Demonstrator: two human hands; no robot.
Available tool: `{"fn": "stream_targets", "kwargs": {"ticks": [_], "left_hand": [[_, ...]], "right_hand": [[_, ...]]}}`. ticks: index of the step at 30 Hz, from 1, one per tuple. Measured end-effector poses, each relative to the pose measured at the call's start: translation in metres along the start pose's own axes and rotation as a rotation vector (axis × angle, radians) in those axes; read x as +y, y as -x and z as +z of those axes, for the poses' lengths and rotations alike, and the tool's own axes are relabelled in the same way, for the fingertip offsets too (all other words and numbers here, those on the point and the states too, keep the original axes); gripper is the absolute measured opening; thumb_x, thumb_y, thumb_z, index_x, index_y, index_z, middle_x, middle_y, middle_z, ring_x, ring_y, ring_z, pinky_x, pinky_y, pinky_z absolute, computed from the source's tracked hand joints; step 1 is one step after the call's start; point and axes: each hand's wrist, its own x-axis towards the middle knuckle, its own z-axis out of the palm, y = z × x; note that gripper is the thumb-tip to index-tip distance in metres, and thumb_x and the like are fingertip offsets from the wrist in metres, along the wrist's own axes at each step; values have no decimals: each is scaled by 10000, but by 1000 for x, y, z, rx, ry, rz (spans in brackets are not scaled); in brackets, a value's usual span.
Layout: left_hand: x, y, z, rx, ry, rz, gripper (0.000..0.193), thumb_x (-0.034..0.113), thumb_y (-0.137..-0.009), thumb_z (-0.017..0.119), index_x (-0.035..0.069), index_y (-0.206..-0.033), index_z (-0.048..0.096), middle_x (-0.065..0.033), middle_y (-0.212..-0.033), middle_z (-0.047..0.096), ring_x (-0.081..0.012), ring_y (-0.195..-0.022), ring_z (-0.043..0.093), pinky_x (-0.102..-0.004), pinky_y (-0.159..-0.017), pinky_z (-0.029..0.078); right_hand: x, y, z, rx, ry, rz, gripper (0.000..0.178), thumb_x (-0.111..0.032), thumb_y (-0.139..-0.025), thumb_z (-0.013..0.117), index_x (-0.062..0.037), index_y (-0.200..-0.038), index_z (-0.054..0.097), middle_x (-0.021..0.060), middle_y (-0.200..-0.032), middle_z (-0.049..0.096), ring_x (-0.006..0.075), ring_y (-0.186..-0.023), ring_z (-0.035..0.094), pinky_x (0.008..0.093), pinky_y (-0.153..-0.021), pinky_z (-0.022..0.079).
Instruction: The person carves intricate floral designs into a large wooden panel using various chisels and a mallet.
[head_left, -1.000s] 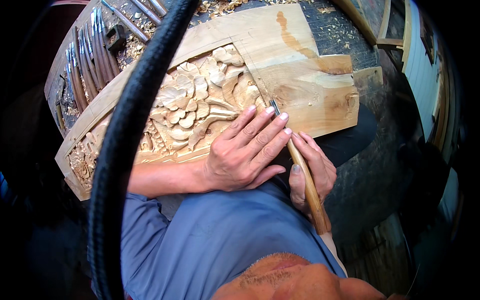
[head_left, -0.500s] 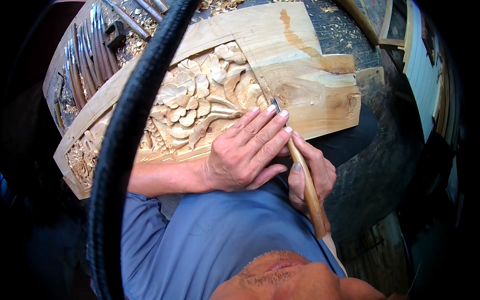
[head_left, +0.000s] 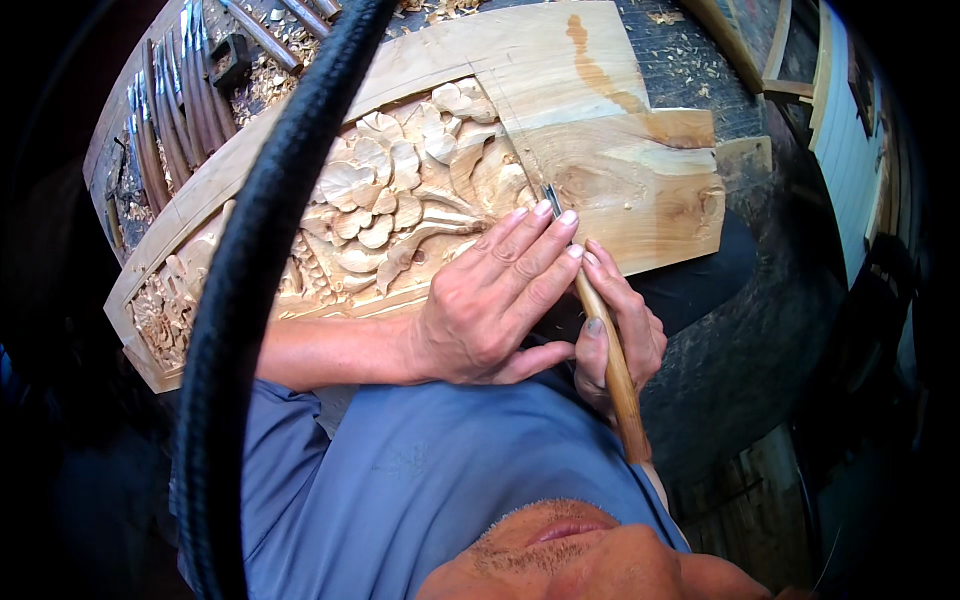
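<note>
A wood-carving chisel [head_left: 618, 388] with a long wooden handle slants across the lower part of a pale wooden board [head_left: 640, 190]. Its steel tip rests by the pencilled edge of a recessed flower-and-leaf relief [head_left: 385, 190]. My right hand [head_left: 636, 325] is wrapped around the handle, its thumb lying along the near side. My left hand [head_left: 490, 300] is laid flat, fingers stretched out, with the fingertips over the chisel's blade and the thumb spread away. Part of the blade is hidden under those fingertips.
Several carving tools [head_left: 175, 100] lie side by side at the far left, near a small dark block [head_left: 230, 62]. Wood shavings [head_left: 270, 90] litter the dark bench. A thick black cable-like strap [head_left: 255, 250] crosses the view. Wooden frames [head_left: 790, 88] stand at the far right.
The chisel and my right hand have shifted slightly away from me along the handle. My left thumb is spread a little wider from its fingers.
</note>
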Motion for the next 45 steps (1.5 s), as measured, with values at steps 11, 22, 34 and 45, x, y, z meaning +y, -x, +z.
{"fn": "stream_targets", "kwargs": {"ticks": [11, 22, 34, 45], "left_hand": [[-2, 1, 3, 8, -15, 19, 764, 403, -913, 829, -111, -1432, 607, -369, -1485, 612, -534, -1408, 601, -593, -1176, 498], [-2, 0, 2, 46, 20, -5, 769, 280, -871, 810, -148, -1462, 565, -401, -1501, 578, -552, -1417, 582, -577, -1186, 495], [-4, 0, -6, 59, 38, -5, 636, 322, -894, 857, -66, -1363, 673, -296, -1389, 707, -440, -1319, 697, -541, -1137, 546], [-30, -20, -22, 67, 16, 131, 539, 316, -845, 911, -25, -1238, 771, -211, -1273, 783, -367, -1130, 795, -438, -968, 653]], "right_hand": [[9, 3, 4, 26, -10, -13, 360, -75, -947, 594, 143, -1219, 682, 294, -1128, 773, 532, -1132, 759, 551, -1008, 626], [17, -5, 19, 63, 26, -82, 393, -19, -890, 636, 137, -1247, 691, 304, -1173, 768, 484, -1129, 773, 481, -975, 640], [-9, -10, 3, 4, 139, -73, 387, -17, -851, 650, 147, -1199, 694, 262, -1063, 785, 423, -991, 809, 557, -1013, 638], [-2, -23, 5, 10, 46, -105, 364, -2, -874, 602, 140, -1200, 683, 209, -928, 774, 361, -865, 811, 576, -1044, 617]]}}
